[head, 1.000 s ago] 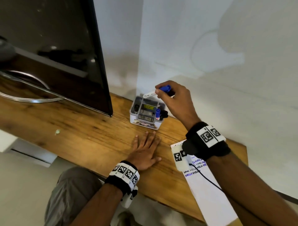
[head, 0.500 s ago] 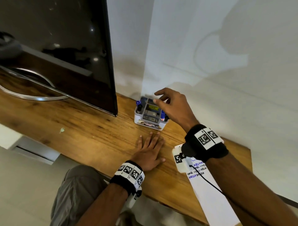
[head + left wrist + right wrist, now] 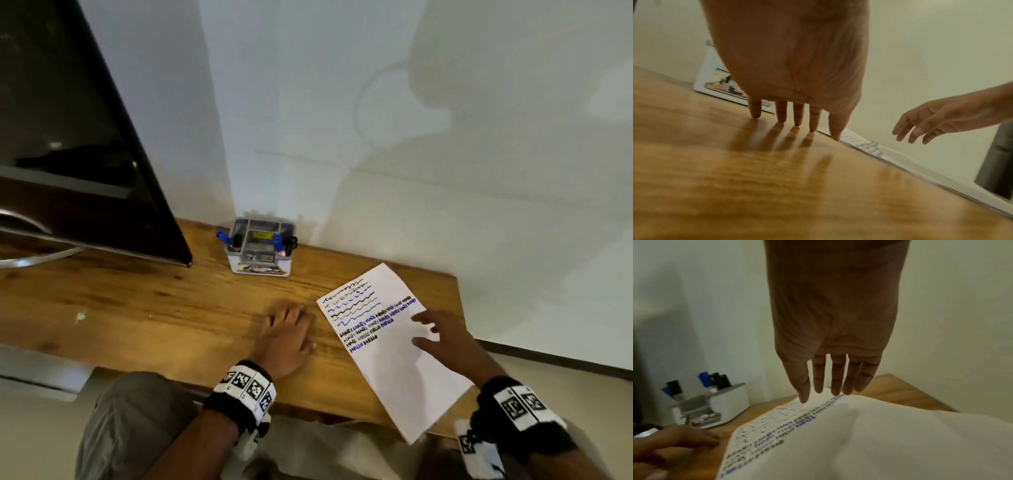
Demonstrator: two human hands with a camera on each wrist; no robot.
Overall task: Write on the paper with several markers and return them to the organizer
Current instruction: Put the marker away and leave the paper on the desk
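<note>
A white paper (image 3: pixel 394 349) with black and blue wavy lines and words lies on the wooden desk (image 3: pixel 137 308), its near end over the front edge. A small white organizer (image 3: pixel 259 265) stands by the wall and holds blue-capped and black-capped markers (image 3: pixel 278 241) upright. My left hand (image 3: pixel 286 335) lies flat on the desk, fingers straight, just left of the paper (image 3: pixel 869 146). My right hand (image 3: pixel 442 337) hovers over the paper's right side with fingers spread and holds nothing; in the right wrist view its fingers (image 3: pixel 836 378) hang just above the sheet (image 3: pixel 859 443).
A dark monitor (image 3: pixel 85 154) on a curved metal stand (image 3: pixel 30 236) fills the left of the desk. A white wall runs right behind the organizer (image 3: pixel 715 408). The desk ends just right of the paper.
My right hand put the blue marker into the organizer, let go, and drew back to the paper. The left hand stayed flat on the desk.
</note>
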